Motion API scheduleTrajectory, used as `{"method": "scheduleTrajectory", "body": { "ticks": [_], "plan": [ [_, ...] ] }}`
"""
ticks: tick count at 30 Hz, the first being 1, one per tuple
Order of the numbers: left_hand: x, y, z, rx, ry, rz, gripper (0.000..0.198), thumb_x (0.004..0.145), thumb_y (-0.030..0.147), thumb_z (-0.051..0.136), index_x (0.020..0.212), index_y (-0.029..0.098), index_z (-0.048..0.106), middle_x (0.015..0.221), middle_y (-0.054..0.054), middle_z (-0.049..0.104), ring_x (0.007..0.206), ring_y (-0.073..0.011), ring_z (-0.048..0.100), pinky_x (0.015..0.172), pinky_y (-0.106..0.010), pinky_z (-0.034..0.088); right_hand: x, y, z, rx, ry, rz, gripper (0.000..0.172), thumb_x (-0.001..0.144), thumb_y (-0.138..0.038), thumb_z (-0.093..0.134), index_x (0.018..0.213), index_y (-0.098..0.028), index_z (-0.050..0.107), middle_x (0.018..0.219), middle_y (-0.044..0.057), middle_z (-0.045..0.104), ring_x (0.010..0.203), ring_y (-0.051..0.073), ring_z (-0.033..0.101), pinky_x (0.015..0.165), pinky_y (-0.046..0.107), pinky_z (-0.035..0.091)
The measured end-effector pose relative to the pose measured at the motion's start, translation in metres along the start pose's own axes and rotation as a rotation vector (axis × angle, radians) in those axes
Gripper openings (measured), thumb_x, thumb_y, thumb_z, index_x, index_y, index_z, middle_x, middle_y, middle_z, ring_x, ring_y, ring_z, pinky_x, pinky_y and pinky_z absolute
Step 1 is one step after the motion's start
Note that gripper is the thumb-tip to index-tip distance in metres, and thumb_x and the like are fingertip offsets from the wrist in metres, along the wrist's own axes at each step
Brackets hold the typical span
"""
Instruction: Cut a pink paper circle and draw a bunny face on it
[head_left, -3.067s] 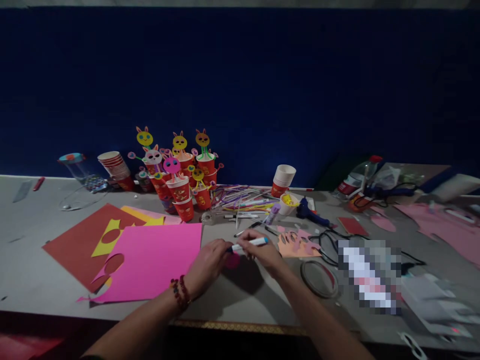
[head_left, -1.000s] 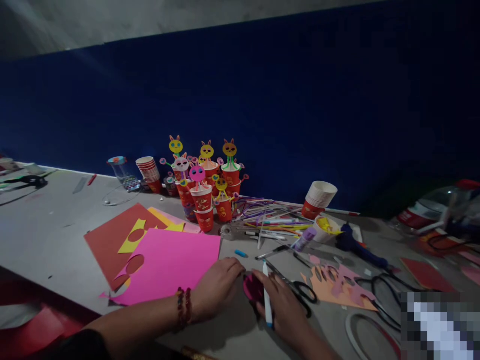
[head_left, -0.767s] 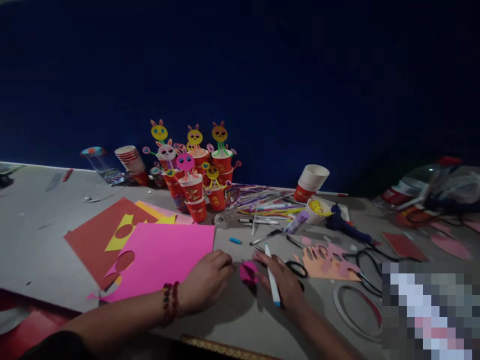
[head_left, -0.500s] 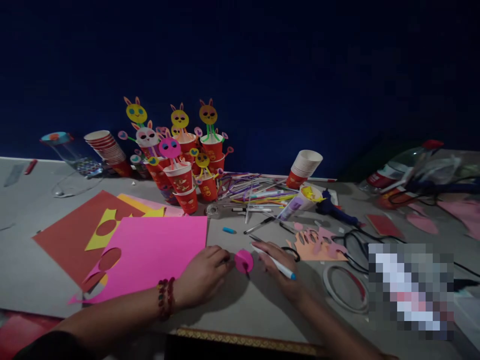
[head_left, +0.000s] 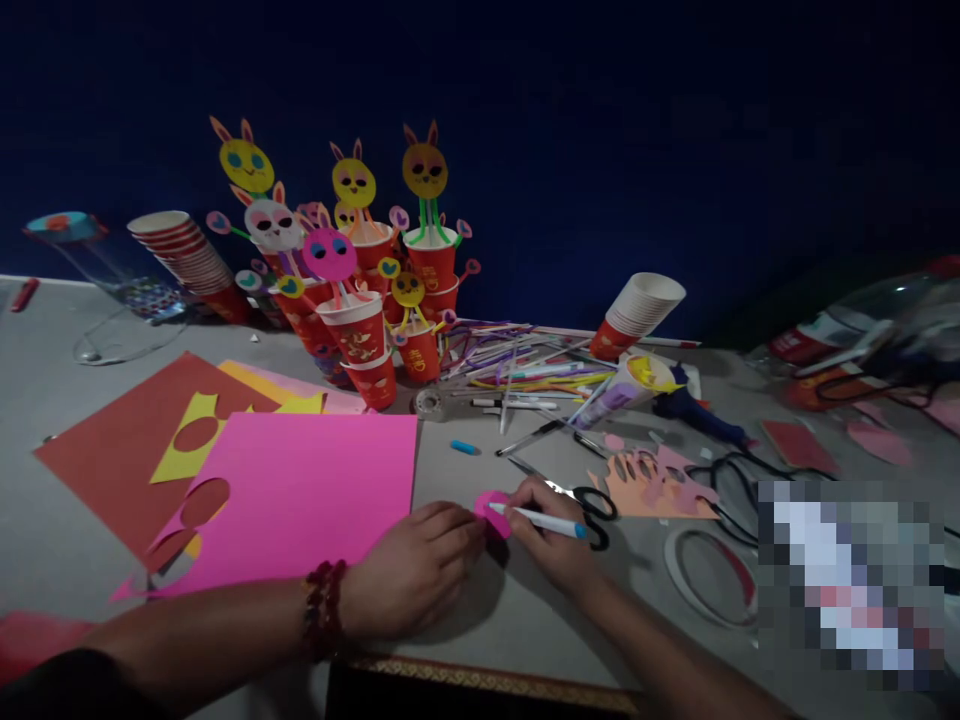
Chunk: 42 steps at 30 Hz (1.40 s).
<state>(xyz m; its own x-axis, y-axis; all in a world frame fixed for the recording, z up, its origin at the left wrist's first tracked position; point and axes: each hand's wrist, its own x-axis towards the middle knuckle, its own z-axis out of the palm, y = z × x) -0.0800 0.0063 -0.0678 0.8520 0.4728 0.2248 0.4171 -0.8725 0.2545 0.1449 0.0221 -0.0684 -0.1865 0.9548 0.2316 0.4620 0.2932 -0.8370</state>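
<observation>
From here I see the right hand (head_left: 553, 535) closed in a writing grip around a white marker (head_left: 546, 521), its tip at the small pink disc (head_left: 485, 501) lying on the desk (head_left: 525, 640). The left hand (head_left: 416, 565) is palm down with bent fingers at the disc's left edge – whether they pinch it, I cannot tell. A blue cap (head_left: 463, 447) lies just beyond, the scissors (head_left: 556, 487) rest behind the right hand, and a large pink sheet (head_left: 322, 490) spreads out to the left, near red cups (head_left: 358, 335) topped with rabbit faces.
</observation>
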Motion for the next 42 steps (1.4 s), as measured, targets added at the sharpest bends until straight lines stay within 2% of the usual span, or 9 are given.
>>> {"method": "scheduleTrajectory", "body": {
  "ticks": [7, 13, 17, 22, 26, 29, 35, 39, 42],
  "plan": [
    [0.002, 0.002, -0.005, -0.061, -0.045, -0.034, 0.047, 0.091, 0.034, 0.059, 0.129, 0.006, 0.054, 0.137, -0.014, 0.056, 0.126, -0.0290, 0.047, 0.113, -0.041, 0.038, 0.000, 0.005, -0.002, 0.047, 0.007, 0.037, 0.019, 0.088, -0.029, 0.054, 0.071, -0.021, 0.056, 0.062, -0.003, 0.055, 0.056, 0.014, 0.053, 0.054, 0.025, 0.040],
    [-0.001, 0.003, -0.001, -0.103, -0.077, -0.053, 0.062, 0.091, 0.038, 0.060, 0.141, 0.006, 0.043, 0.144, -0.017, 0.049, 0.134, -0.0318, 0.042, 0.116, -0.046, 0.035, 0.001, 0.007, -0.001, 0.079, 0.031, 0.076, 0.019, 0.088, -0.028, 0.054, 0.070, -0.022, 0.055, 0.059, -0.004, 0.052, 0.053, 0.014, 0.048, 0.052, 0.025, 0.037],
    [-0.003, 0.002, 0.004, -0.110, -0.093, -0.054, 0.061, 0.091, 0.040, 0.060, 0.141, 0.009, 0.044, 0.147, -0.016, 0.047, 0.135, -0.0329, 0.041, 0.117, -0.048, 0.034, 0.001, 0.007, -0.002, 0.050, 0.045, 0.087, 0.021, 0.086, -0.027, 0.054, 0.066, -0.022, 0.053, 0.056, -0.005, 0.048, 0.051, 0.013, 0.045, 0.051, 0.025, 0.035],
    [-0.002, 0.002, 0.002, -0.108, -0.115, -0.057, 0.059, 0.092, 0.039, 0.059, 0.140, 0.008, 0.045, 0.146, -0.016, 0.048, 0.134, -0.0312, 0.042, 0.119, -0.046, 0.031, 0.000, 0.008, -0.001, 0.076, 0.018, 0.062, 0.021, 0.086, -0.028, 0.056, 0.066, -0.022, 0.055, 0.058, -0.003, 0.051, 0.053, 0.014, 0.048, 0.052, 0.026, 0.037],
    [-0.002, 0.002, 0.001, -0.117, -0.102, -0.056, 0.060, 0.091, 0.039, 0.062, 0.140, 0.008, 0.045, 0.144, -0.016, 0.050, 0.133, -0.0310, 0.043, 0.118, -0.047, 0.033, -0.003, 0.014, 0.001, 0.223, 0.135, 0.173, 0.013, 0.091, -0.032, 0.056, 0.089, -0.022, 0.063, 0.074, 0.001, 0.062, 0.061, 0.016, 0.056, 0.054, 0.027, 0.043],
    [-0.002, 0.001, 0.001, -0.150, -0.077, -0.058, 0.060, 0.090, 0.038, 0.063, 0.140, 0.010, 0.044, 0.142, -0.016, 0.052, 0.132, -0.0311, 0.044, 0.115, -0.048, 0.036, -0.003, 0.015, 0.002, 0.309, 0.154, 0.243, 0.023, 0.092, -0.038, 0.058, 0.107, -0.022, 0.063, 0.084, 0.004, 0.066, 0.059, 0.015, 0.056, 0.050, 0.026, 0.043],
    [0.001, -0.005, -0.007, -0.362, 0.033, -0.112, 0.036, 0.092, 0.022, 0.057, 0.127, 0.016, 0.051, 0.131, -0.014, 0.057, 0.124, -0.0256, 0.050, 0.106, -0.041, 0.044, 0.004, 0.006, -0.001, 0.613, 0.124, 0.380, 0.027, 0.087, -0.047, 0.062, 0.080, -0.022, 0.058, 0.056, -0.003, 0.062, 0.042, 0.010, 0.046, 0.040, 0.020, 0.035],
    [0.006, -0.010, -0.018, -0.607, 0.192, -0.300, 0.010, 0.095, 0.021, 0.052, 0.103, 0.020, 0.058, 0.106, -0.009, 0.064, 0.101, -0.0195, 0.058, 0.087, -0.032, 0.050, 0.008, 0.000, -0.004, 0.731, 0.135, 0.441, 0.029, 0.084, -0.048, 0.064, 0.074, -0.022, 0.055, 0.050, -0.004, 0.060, 0.036, 0.008, 0.041, 0.036, 0.018, 0.030],
    [0.014, -0.014, -0.028, -0.843, 0.246, -0.549, 0.013, 0.094, 0.030, 0.057, 0.099, 0.018, 0.057, 0.095, -0.005, 0.062, 0.084, -0.0160, 0.058, 0.073, -0.028, 0.049, 0.006, -0.002, -0.005, 0.752, 0.123, 0.428, 0.031, 0.084, -0.050, 0.064, 0.074, -0.023, 0.053, 0.049, -0.005, 0.059, 0.035, 0.008, 0.041, 0.035, 0.018, 0.029]
  ]
}}
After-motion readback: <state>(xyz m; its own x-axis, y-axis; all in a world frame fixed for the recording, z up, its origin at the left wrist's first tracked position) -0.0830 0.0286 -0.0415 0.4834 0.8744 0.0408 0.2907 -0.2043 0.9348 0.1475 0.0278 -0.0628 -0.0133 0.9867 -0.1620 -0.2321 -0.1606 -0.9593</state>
